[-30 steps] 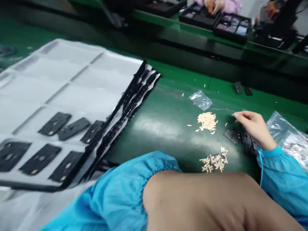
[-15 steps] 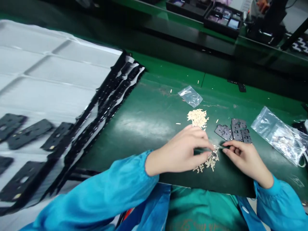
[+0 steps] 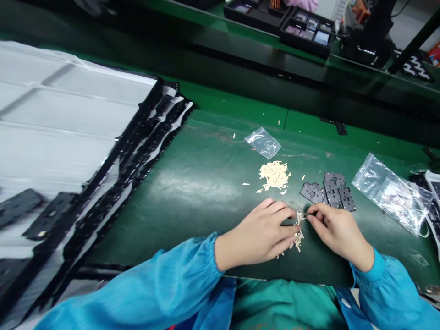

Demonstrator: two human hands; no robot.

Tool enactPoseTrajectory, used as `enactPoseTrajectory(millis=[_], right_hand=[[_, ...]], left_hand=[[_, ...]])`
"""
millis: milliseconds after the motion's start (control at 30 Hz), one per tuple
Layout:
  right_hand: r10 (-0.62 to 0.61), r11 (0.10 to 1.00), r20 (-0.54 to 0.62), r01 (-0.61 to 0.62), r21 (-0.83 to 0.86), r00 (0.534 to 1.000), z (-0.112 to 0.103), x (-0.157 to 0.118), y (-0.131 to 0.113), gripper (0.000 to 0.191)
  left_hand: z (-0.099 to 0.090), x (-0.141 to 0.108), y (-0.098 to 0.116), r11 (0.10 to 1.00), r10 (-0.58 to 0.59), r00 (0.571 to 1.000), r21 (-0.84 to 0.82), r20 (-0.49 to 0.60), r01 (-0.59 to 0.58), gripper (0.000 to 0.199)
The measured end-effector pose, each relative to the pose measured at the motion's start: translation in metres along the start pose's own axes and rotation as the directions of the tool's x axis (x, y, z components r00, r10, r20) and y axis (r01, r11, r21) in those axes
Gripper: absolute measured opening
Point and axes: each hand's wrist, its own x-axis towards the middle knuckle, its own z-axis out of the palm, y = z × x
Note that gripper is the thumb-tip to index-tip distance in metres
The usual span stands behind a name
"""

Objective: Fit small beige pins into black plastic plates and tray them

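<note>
My left hand [image 3: 263, 233] reaches over the left part of a small heap of pale strips [image 3: 298, 240] near the table's front edge. Its fingers are bent and closed around something I cannot make out. At the right side of that heap, my right hand [image 3: 338, 231] pinches with thumb and forefinger, and what is between the tips is too small to name. A larger pile of cream-coloured pieces [image 3: 275, 175] lies beyond my left hand. Just beyond my right hand are several flat black plates [image 3: 333, 189] with cut-outs.
An empty-looking clear bag [image 3: 263, 142] lies behind the cream pile. A filled clear bag [image 3: 395, 195] is at the right. White trays [image 3: 68, 133] with black parts stand at the left. Black boxes [image 3: 307, 34] sit on the back shelf.
The view has shifted a little. My left hand has lowered towards the near heap, uncovering more of the cream pile. My right hand still pinches beside the heap.
</note>
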Motion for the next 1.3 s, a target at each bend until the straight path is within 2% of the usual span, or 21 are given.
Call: enactPoseTrajectory(millis=[100,200,300,567,667,767,867,933,1000,1100,1200,1300], right_hand=[[-0.070,0.995,-0.031,0.067,-0.073,0.997,0.007,-0.005,0.002,0.016],[-0.109,0.989,-0.051,0.103,-0.104,0.993,0.010,-0.009,0.002,0.019],[-0.101,0.986,-0.033,0.096,-0.139,0.994,0.007,-0.010,0.000,0.020],[-0.077,0.993,0.014,0.078,-0.089,0.997,0.007,-0.012,-0.003,0.019],[-0.063,0.995,0.037,0.065,-0.069,0.997,0.004,-0.010,-0.006,0.020],[-0.058,0.998,0.017,0.057,0.031,0.998,-0.008,-0.005,-0.012,0.018],[-0.068,0.981,-0.020,0.071,0.183,0.997,-0.022,0.004,-0.022,0.015],[-0.029,0.961,-0.060,0.045,0.272,0.998,-0.027,0.010,-0.028,0.010],[0.032,0.926,-0.058,-0.008,0.378,0.998,-0.027,0.016,-0.032,0.012],[0.047,0.836,0.024,-0.053,0.547,0.999,-0.025,0.024,-0.037,0.013],[0.029,0.753,0.059,-0.060,0.655,0.998,-0.026,0.031,-0.041,0.014],[0.005,0.699,0.130,-0.096,0.709,0.991,-0.033,0.037,-0.044,0.011]], left_hand=[[0.000,0.003,0.000,0.999,-0.023,0.999,0.041,-0.029,0.024,0.028],[0.000,0.007,-0.002,0.987,-0.034,0.999,0.157,0.023,0.030,0.034],[0.000,0.008,-0.005,0.982,-0.042,0.998,0.188,0.050,0.032,0.033],[0.001,0.003,-0.009,0.997,-0.061,0.997,0.046,-0.039,0.063,0.026],[-0.004,0.009,-0.007,0.981,-0.175,0.981,-0.099,-0.081,0.167,0.023],[-0.013,0.021,-0.006,0.907,-0.304,0.952,-0.314,-0.031,0.279,0.019],[-0.023,0.032,-0.007,0.793,-0.337,0.941,-0.531,0.026,0.299,0.016],[-0.028,0.035,-0.008,0.711,-0.381,0.925,-0.636,0.011,0.301,0.022],[-0.031,0.035,-0.008,0.658,-0.451,0.892,-0.687,-0.032,0.308,0.023],[-0.034,0.030,-0.008,0.654,-0.506,0.858,-0.690,-0.092,0.312,0.022],[-0.038,0.025,-0.010,0.641,-0.506,0.858,-0.705,-0.091,0.304,0.020],[-0.046,0.022,-0.013,0.588,-0.470,0.883,-0.750,-0.010,0.304,0.017]])
